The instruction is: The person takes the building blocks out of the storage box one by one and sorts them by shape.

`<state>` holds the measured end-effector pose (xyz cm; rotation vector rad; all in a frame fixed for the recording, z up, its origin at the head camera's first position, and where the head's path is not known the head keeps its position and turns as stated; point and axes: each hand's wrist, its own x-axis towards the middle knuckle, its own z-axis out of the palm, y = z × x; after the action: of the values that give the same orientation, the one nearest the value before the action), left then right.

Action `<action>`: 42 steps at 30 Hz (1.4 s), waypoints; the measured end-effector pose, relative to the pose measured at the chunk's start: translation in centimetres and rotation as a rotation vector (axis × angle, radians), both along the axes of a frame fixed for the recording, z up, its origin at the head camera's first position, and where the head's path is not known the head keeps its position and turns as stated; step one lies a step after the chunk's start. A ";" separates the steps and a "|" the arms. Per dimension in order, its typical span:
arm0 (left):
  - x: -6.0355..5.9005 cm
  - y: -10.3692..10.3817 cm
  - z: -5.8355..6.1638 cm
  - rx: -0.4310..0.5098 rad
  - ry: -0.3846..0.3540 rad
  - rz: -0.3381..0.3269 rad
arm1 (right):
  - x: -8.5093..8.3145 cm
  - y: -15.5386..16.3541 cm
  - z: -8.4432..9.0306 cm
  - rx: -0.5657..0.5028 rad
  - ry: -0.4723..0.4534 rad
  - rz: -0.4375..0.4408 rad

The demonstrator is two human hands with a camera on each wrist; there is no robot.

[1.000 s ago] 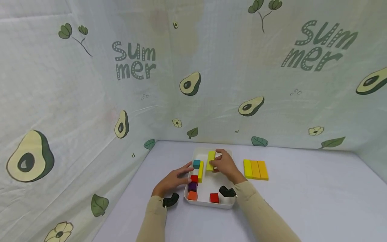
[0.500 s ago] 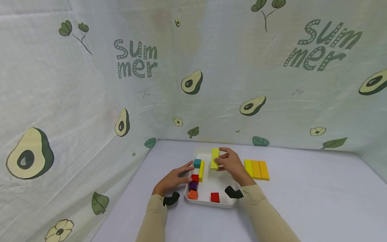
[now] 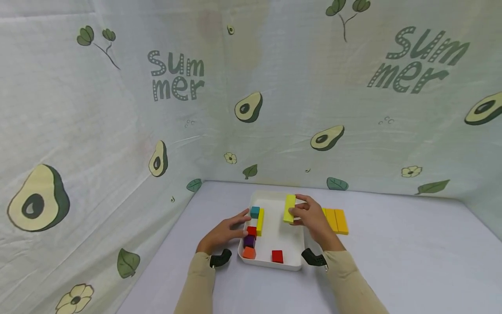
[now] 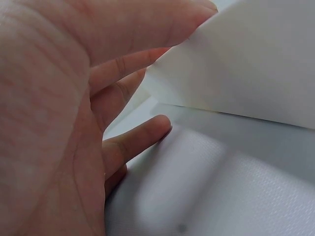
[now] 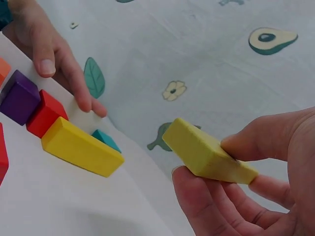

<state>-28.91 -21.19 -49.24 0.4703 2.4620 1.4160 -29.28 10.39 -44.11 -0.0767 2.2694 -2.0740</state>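
Right grip: the right hand [image 3: 313, 218] pinches a yellow-green block [image 3: 289, 208] by one end, thumb on one broad face and fingers [image 5: 206, 206] curled under the other.
Right hand pose: palm turned left, wrist toward the person, the sleeve [image 3: 349, 279] running back from it; the hand is held above the right part of the tray.
Block position: in the air over the tray's far right part, touching nothing but the hand.
Block axis: the long axis runs roughly away from the person, slightly tilted in the head view; the free end points toward the back wall, and the held end is the nearer one.
Left grip: the left hand [image 3: 225, 233] holds nothing; its fingers [image 4: 138, 140] are relaxed and nearly straight, resting against the tray's left wall, with the thumb near the rim.
Left hand pose: it lies flat and low on the table, just left of the tray, forearm angled in from the lower left.
Tray: a white tray [image 3: 290, 261] sits on the table between the two hands.
In the tray: along the left wall stand a teal cube [image 3: 255, 212], a long yellow block [image 3: 260, 222], a red cube [image 3: 252, 231], a purple cube [image 3: 249, 241] and an orange cube [image 3: 249, 252]; another red cube [image 3: 277, 256] sits apart by the near wall.
Outside the tray: a row of yellow and orange blocks [image 3: 336, 220] lies side by side on the table [image 3: 392, 261], just right of the right hand and partly hidden by it.
Backdrop: a cloth printed with avocados [image 3: 248, 107].
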 end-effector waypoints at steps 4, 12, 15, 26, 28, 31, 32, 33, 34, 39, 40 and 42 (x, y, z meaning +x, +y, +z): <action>0.0 -0.2 -0.2 -0.012 0.013 0.002 | 0.2 0.0 0.0 -0.004 0.003 0.015; 0.3 0.1 0.0 -0.016 0.008 0.009 | 0.9 0.9 0.3 0.040 0.020 0.013; 0.2 0.2 -0.1 -0.018 0.007 0.006 | 1.1 1.5 0.3 0.057 0.015 -0.004; -0.5 0.3 -0.5 -0.009 -0.006 0.006 | 0.9 3.1 0.2 0.043 0.014 -0.033; -0.5 0.3 -0.5 -0.014 -0.005 0.006 | 0.9 3.4 0.2 0.050 0.011 -0.040; -0.5 0.3 -0.4 -0.021 0.002 0.006 | 0.9 3.9 0.4 0.067 0.013 -0.042; -0.5 0.3 -0.3 -0.024 0.006 0.007 | 1.0 4.0 0.4 0.066 0.012 -0.044; -0.5 0.3 -0.3 -0.027 0.013 0.007 | 0.9 4.2 0.4 0.067 0.014 -0.041; -0.5 0.3 -0.2 -0.028 0.019 0.006 | 1.0 4.4 0.5 0.063 0.016 -0.040; -0.6 0.3 -0.2 -0.039 0.021 0.015 | 1.0 5.2 0.7 0.052 0.028 -0.039; -0.6 0.2 -0.2 -0.037 0.014 0.017 | 1.1 5.4 0.6 0.054 0.027 -0.043; -0.5 0.1 -0.3 -0.040 0.004 0.019 | 1.1 5.7 0.5 0.065 0.022 -0.044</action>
<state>-29.43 -21.05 -49.53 0.4429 2.4992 1.3714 -28.18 16.09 -43.64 -0.0464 2.3705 -2.0274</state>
